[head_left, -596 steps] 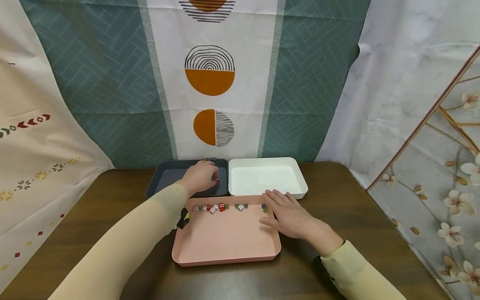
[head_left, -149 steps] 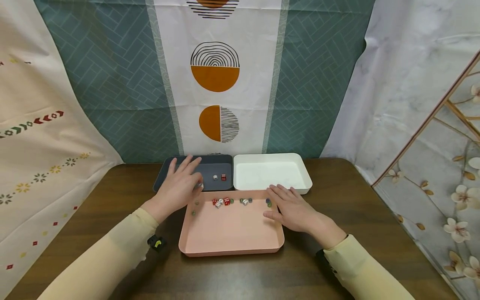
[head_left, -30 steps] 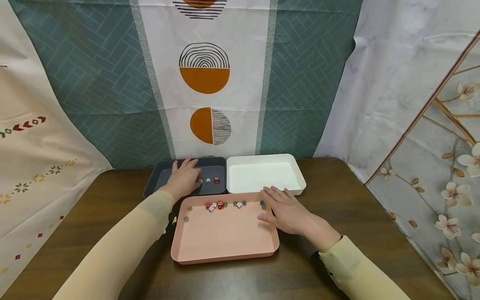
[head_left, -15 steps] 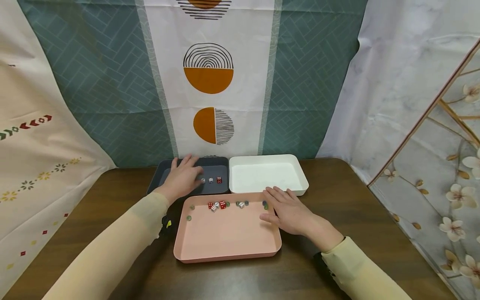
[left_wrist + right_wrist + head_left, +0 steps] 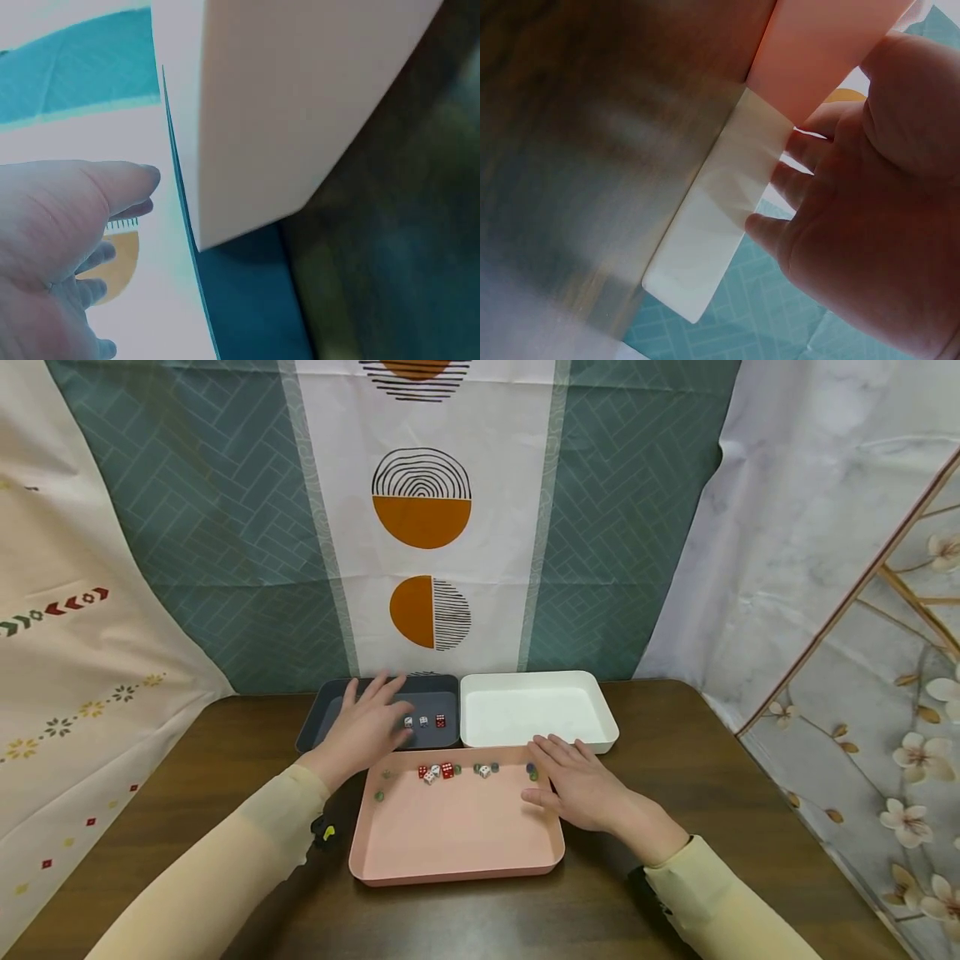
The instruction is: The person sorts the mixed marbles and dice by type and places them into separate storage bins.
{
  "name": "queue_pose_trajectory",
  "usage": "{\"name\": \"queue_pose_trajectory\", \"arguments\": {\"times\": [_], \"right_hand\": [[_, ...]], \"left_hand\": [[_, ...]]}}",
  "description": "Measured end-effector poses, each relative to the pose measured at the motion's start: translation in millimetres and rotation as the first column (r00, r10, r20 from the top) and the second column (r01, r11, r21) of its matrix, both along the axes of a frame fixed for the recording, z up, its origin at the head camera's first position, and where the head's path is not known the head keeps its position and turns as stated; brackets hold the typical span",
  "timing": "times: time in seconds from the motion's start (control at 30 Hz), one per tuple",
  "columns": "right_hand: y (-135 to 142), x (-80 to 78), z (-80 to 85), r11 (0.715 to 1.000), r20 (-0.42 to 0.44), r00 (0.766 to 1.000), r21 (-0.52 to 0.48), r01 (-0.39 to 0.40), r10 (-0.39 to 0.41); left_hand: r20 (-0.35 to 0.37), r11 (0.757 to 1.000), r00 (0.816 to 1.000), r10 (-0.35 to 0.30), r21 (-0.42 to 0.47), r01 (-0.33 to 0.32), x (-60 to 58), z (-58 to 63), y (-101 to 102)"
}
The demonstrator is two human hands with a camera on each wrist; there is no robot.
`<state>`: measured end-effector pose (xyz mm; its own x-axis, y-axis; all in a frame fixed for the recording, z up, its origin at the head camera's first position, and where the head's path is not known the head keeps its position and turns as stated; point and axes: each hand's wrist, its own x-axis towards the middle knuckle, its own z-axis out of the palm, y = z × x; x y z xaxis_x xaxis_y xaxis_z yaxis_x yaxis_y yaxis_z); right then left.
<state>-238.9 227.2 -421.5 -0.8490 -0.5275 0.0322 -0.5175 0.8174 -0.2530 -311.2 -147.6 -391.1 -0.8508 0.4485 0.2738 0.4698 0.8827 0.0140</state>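
My left hand (image 5: 362, 727) hovers over the near side of the dark blue tray (image 5: 322, 720), fingers spread, blurred by motion. In the left wrist view no object shows between its thumb (image 5: 127, 180) and fingers. Right of this hand, a white die (image 5: 408, 722), another white die (image 5: 423, 722) and a red die (image 5: 440, 721) stand in a row in that tray. My right hand (image 5: 581, 789) lies with straight fingers over the right rim of the pink tray (image 5: 457, 835). Inside the pink tray are a larger red die (image 5: 447, 770), a smaller red die (image 5: 422, 772) and several white dice (image 5: 484, 771).
Small greenish round pieces (image 5: 378, 796) lie at the pink tray's left side, others along its far side. Beside the dark tray stands a white tray (image 5: 536, 710). All three trays sit on a brown wooden table (image 5: 652, 743), with a patterned cloth (image 5: 600, 527) behind.
Since five seconds ago, a white die has come to rest beside the white and red dice in the dark tray. My left hand has drawn back slightly toward me. The right hand stays put.
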Motion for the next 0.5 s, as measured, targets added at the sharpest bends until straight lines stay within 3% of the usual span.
{"name": "queue_pose_trajectory", "arguments": {"times": [0.23,0.5], "right_hand": [[1,-0.1,-1.9,1.0,-0.012,1.0,-0.015,-0.016,0.016],[-3,3.2,8.2,1.0,0.022,1.0,0.009,0.004,-0.004]], "left_hand": [[-0.025,0.999,0.999,-0.025,-0.026,0.025,13.8,-0.7,6],[-0.04,0.997,0.997,-0.06,-0.052,0.058,25.0,0.2,8]]}}
